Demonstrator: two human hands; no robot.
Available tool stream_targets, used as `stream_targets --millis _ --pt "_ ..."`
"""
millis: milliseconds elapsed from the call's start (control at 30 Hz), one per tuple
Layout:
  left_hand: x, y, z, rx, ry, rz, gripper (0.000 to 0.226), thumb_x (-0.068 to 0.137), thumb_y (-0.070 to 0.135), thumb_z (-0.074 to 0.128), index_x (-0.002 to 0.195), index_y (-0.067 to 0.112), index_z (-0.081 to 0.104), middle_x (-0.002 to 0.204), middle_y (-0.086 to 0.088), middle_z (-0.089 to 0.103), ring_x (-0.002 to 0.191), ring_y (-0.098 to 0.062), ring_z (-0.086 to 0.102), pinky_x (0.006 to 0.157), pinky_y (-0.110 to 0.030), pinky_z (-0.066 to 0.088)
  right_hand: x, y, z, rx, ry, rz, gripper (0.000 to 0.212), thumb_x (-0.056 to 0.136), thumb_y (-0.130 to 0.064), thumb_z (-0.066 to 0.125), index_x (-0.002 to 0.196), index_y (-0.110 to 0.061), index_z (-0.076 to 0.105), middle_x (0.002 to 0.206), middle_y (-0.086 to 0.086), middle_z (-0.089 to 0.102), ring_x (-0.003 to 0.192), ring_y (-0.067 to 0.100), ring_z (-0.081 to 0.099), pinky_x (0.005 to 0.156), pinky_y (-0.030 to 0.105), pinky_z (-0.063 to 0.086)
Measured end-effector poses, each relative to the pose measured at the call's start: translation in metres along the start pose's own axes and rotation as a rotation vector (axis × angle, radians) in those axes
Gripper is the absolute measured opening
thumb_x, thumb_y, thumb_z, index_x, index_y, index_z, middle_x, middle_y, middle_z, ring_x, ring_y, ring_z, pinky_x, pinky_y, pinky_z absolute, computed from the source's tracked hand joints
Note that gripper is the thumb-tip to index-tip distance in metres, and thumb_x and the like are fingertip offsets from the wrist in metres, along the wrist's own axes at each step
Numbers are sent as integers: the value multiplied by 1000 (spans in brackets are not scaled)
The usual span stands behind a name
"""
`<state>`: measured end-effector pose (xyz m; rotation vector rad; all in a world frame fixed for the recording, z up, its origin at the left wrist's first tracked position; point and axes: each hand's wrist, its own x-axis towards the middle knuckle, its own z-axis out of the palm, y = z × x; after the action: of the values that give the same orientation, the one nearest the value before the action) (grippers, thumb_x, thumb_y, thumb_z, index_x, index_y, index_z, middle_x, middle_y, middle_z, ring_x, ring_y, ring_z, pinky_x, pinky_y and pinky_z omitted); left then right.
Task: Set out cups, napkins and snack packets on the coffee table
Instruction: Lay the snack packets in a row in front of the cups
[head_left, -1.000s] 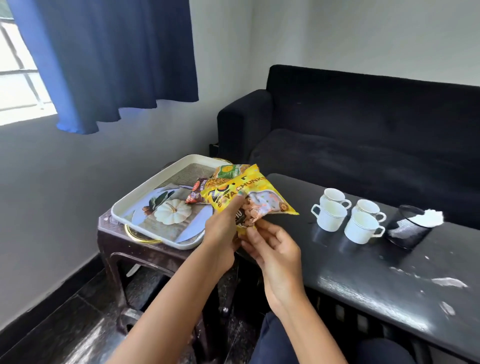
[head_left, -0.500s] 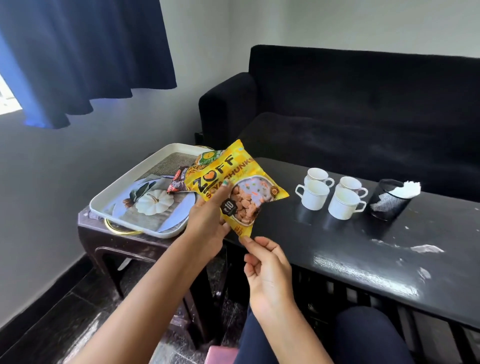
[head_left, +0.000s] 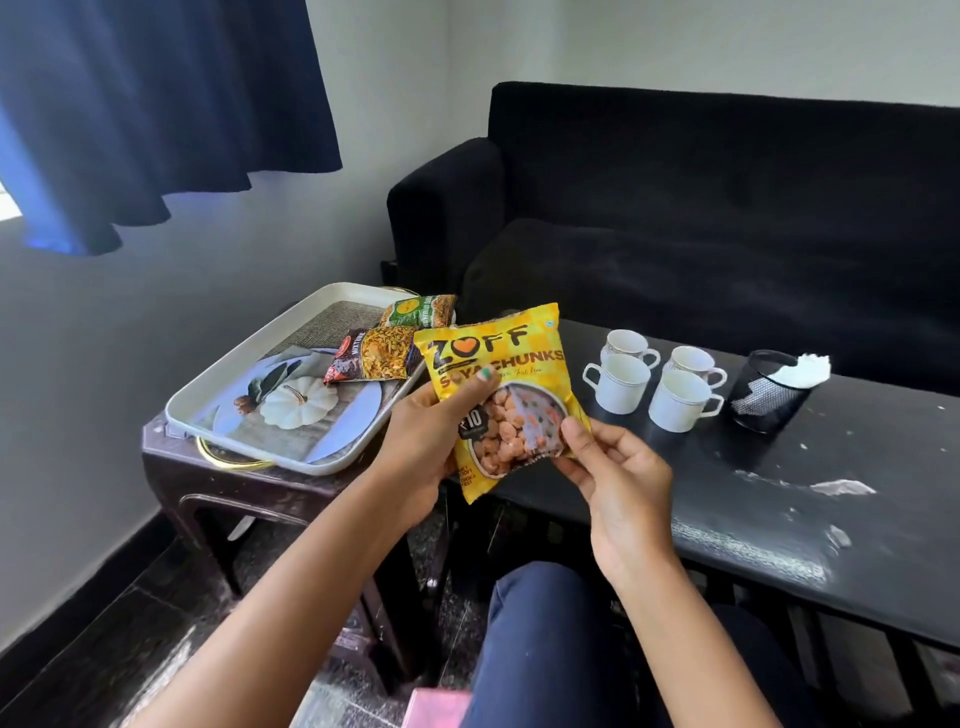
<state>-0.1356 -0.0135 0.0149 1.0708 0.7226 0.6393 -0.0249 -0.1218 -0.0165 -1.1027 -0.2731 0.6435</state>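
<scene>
Above the tabletop's (head_left: 779, 519) left edge, both hands (left (head_left: 431, 441), right (head_left: 618, 478)) now pinch the yellow packet (head_left: 498, 395), turned upright, ready to set down.

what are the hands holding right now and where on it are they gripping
Both hold the yellow soya chunks packet: the left hand grips its left side, thumb across the front, and the right hand pinches its lower right corner.

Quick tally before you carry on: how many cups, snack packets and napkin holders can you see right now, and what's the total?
Cups: 4, all on the coffee table
Snack packets: 3, the yellow packet in both hands, two on the tray
Napkin holders: 1
Total: 8
</scene>
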Motion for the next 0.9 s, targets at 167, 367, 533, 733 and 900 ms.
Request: stream_targets --millis 167,367,533,733,900 --pt "0 -3 2 48 0 -23 18 78 30 74 88 15 67 85 -8 77 74 -25 74 59 -33 59 2 5 -17 -50 -58 28 9 73 -5 71 79 -7 65 68 3 73 64 13 70 56 20 55" --pt "-4 0 -1 234 -151 -60 19 79 24 73 97 16 71 94 -10 76 83 -27 73 69 -35 60 10 -15 -18 -147 -373 155 48 64 -38 77 106 -15 68 102 7 74 91 21 71 68 29 58" --pt "-9 -5 12 340 -249 -63 25 86 36 66 107 22 67 103 -3 74 92 -23 72 79 -39 59 15 -15 -10 -83 -219 102 35 65 -25 79 97 -12 71 98 12 74 91 32 71 76 41 56" --pt "-8 -7 17 325 -70 76 21 94 31 57 95 15 71 89 -5 76 72 -19 72 65 -31 56 10 -7 -21 -103 -175 138 34 59 -20 81 91 -9 72 92 14 75 86 32 72 69 38 58" --pt "-5 -9 22 272 55 170 15 92 19 60 88 10 72 77 -5 75 61 -12 69 53 -20 56 6 -8 -26 -79 -316 194 47 58 -31 83 100 -13 70 101 11 74 92 30 71 74 39 58"
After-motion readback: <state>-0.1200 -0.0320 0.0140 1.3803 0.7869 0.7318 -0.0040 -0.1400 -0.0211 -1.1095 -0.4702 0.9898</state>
